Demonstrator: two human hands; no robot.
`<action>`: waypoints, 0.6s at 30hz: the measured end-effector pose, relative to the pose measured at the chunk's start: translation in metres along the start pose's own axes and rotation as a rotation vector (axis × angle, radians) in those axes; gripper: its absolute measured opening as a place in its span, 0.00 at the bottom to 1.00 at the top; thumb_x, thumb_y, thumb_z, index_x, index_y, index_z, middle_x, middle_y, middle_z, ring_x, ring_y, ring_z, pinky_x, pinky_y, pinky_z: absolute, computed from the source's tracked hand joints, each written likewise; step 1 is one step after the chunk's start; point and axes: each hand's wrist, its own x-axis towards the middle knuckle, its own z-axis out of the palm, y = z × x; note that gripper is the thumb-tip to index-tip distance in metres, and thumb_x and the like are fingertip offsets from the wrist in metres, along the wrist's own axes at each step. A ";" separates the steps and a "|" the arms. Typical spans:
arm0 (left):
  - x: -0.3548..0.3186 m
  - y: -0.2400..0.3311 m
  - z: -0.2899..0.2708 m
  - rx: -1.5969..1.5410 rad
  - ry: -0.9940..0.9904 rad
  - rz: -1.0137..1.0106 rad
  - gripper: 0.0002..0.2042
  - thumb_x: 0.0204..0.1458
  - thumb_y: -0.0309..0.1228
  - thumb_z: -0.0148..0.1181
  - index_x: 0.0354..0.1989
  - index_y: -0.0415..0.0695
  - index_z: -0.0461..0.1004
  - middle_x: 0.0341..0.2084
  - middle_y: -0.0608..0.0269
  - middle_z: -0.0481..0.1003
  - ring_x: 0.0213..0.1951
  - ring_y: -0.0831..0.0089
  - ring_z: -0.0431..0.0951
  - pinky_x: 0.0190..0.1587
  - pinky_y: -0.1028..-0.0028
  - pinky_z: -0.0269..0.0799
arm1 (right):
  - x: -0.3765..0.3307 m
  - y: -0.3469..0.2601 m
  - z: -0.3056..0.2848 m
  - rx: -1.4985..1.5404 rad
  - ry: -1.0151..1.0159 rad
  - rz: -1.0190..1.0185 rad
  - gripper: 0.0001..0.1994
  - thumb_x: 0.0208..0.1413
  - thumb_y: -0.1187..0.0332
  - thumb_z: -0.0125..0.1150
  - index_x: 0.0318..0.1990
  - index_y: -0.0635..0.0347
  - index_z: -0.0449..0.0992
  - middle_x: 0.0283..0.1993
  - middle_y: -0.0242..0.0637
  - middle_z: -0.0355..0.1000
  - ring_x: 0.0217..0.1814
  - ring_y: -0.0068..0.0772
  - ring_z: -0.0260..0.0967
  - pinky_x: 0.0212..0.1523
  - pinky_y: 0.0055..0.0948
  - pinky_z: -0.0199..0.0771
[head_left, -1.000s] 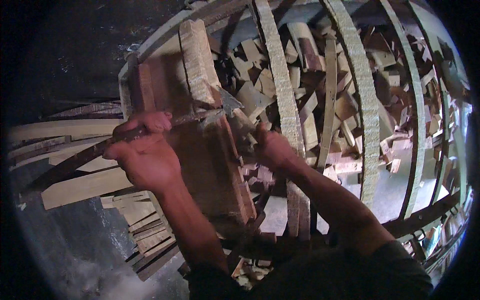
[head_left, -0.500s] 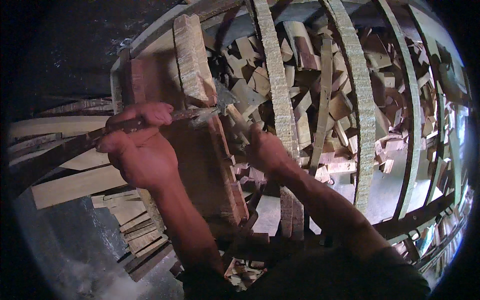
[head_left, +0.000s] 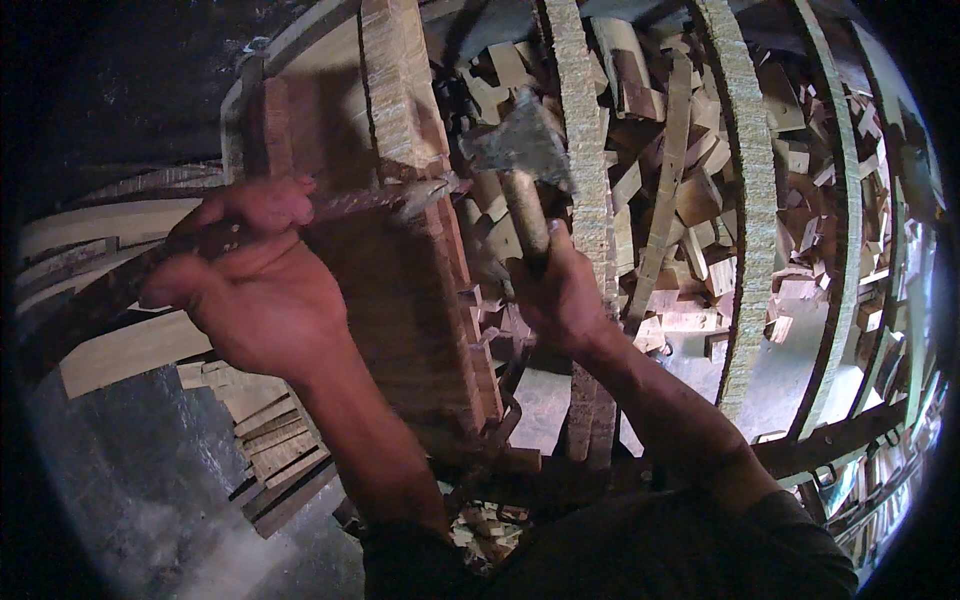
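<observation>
My left hand (head_left: 265,275) is wrapped around a long, dark wooden stick (head_left: 365,203) that runs from the left rim to the middle. Its far end is pale, as if freshly cut, and reaches over the edge of a brown board (head_left: 375,310). To the right, my right hand (head_left: 562,290) grips a hatchet by its short wooden handle. The broad grey hatchet head (head_left: 518,145) points away from me, raised to the right of the stick's tip and apart from it.
A thick, rough timber (head_left: 400,90) stands just beyond the stick. On the right, rough slats (head_left: 590,200) cross above a heap of wood offcuts (head_left: 700,195). Pale boards (head_left: 140,350) and a stack of short pieces (head_left: 270,430) lie at lower left on a grey floor (head_left: 160,480).
The hatchet has swung up and away from the stick's tip, and my right hand has shifted slightly right. My left hand and the stick have moved a little left.
</observation>
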 end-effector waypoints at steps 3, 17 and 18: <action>0.004 -0.002 0.001 0.082 -0.049 0.015 0.38 0.60 0.64 0.25 0.31 0.38 0.69 0.21 0.53 0.70 0.28 0.61 0.70 0.44 0.58 0.69 | 0.015 0.021 0.013 -0.290 -0.223 0.049 0.18 0.53 0.68 0.56 0.47 0.65 0.60 0.28 0.58 0.72 0.32 0.64 0.72 0.32 0.53 0.71; 0.003 0.001 0.007 0.024 0.019 0.016 0.38 0.62 0.61 0.22 0.24 0.38 0.69 0.20 0.52 0.71 0.27 0.61 0.71 0.43 0.60 0.71 | 0.021 0.014 0.002 -0.283 -0.275 0.099 0.16 0.55 0.66 0.57 0.46 0.62 0.61 0.34 0.60 0.73 0.38 0.65 0.72 0.37 0.54 0.71; 0.002 0.000 0.007 0.018 0.038 0.017 0.38 0.62 0.61 0.22 0.24 0.38 0.69 0.20 0.52 0.71 0.27 0.61 0.71 0.43 0.60 0.71 | 0.021 0.011 -0.002 -0.396 -0.344 0.098 0.16 0.54 0.65 0.56 0.46 0.63 0.62 0.34 0.61 0.72 0.39 0.65 0.71 0.38 0.56 0.70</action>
